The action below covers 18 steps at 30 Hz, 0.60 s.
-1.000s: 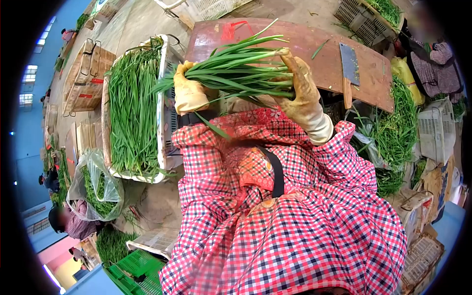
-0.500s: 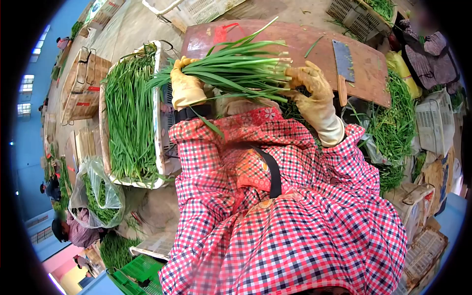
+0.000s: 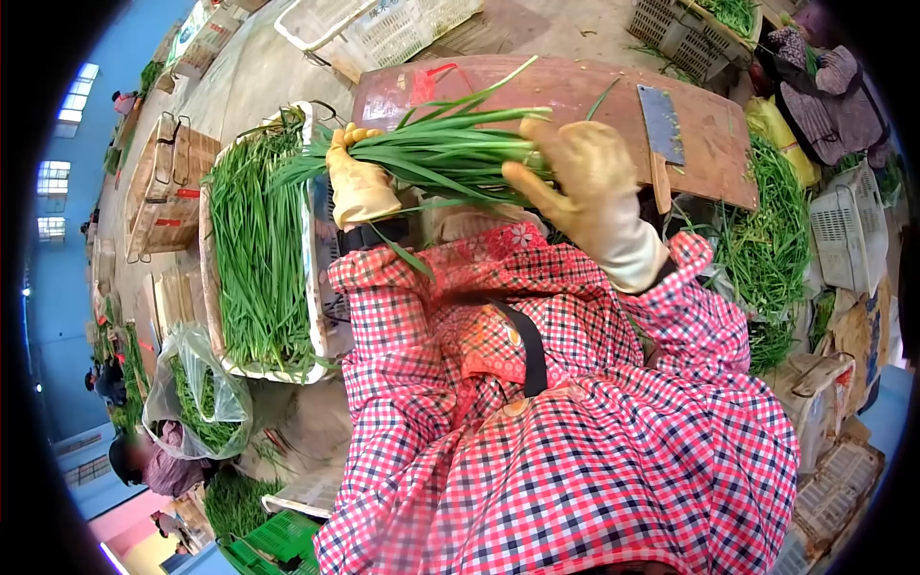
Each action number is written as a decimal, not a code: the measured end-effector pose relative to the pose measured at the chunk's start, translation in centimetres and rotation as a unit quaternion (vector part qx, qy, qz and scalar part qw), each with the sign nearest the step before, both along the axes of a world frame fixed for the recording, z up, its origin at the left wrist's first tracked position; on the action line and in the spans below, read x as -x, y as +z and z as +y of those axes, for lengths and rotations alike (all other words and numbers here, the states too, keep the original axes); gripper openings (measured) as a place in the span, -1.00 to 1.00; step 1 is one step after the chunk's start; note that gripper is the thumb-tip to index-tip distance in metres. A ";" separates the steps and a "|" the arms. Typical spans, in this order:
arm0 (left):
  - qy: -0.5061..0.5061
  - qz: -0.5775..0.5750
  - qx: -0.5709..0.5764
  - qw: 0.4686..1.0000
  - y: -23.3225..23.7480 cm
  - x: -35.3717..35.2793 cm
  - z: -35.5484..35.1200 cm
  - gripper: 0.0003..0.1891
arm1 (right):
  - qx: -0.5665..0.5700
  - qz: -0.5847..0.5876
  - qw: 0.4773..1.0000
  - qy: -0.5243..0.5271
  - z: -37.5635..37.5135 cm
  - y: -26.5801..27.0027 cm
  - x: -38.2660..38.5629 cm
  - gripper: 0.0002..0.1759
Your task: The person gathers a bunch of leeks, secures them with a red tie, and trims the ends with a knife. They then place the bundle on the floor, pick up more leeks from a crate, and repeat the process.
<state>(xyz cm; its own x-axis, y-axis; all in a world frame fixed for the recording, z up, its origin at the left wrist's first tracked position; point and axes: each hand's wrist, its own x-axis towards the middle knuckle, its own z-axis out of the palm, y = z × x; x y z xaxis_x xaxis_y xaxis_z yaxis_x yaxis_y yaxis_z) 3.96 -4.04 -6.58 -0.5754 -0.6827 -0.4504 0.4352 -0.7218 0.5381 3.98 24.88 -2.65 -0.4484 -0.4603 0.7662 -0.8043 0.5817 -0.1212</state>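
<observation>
A bunch of green garlic chives (image 3: 450, 149) lies sideways over the near edge of the board, its pale stem ends to the right. My left hand (image 3: 359, 177), in a yellowed rubber glove, is wrapped round the leafy part. Gloved the same way and slightly blurred, my right hand (image 3: 585, 172) is at the stem ends with thumb and fingers spread apart. A cleaver (image 3: 661, 129) with a wooden handle rests on the reddish-brown board (image 3: 714, 144), right of that hand.
On the left stands a white crate (image 3: 320, 335) full of chives, with a plastic bag (image 3: 225, 422) of greens beside it. Loose greens (image 3: 767, 230) are heaped right of the board. A grey basket (image 3: 848, 235) stands farther right. Another person (image 3: 829, 96) sits at the upper right.
My right hand has moved left over the stem ends, its fingers spreading wider. The left hand keeps its hold on the chives, which sit slightly lower and farther left in view.
</observation>
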 end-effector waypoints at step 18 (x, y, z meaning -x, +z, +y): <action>-0.127 0.222 0.024 0.966 -2.1 0.4 -2.9 -0.81 | -0.164 -0.152 0.975 0.009 8.4 -6.0 -5.2 -0.66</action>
<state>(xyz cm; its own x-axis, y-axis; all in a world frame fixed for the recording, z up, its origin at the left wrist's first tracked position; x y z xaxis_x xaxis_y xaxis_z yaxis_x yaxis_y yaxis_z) 3.58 -6.94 -8.65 -0.8568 -0.5073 -0.0929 0.4420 -0.8151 0.3744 9.21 33.30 -8.69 -0.6210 -0.6675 0.4107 -0.7708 0.6153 -0.1654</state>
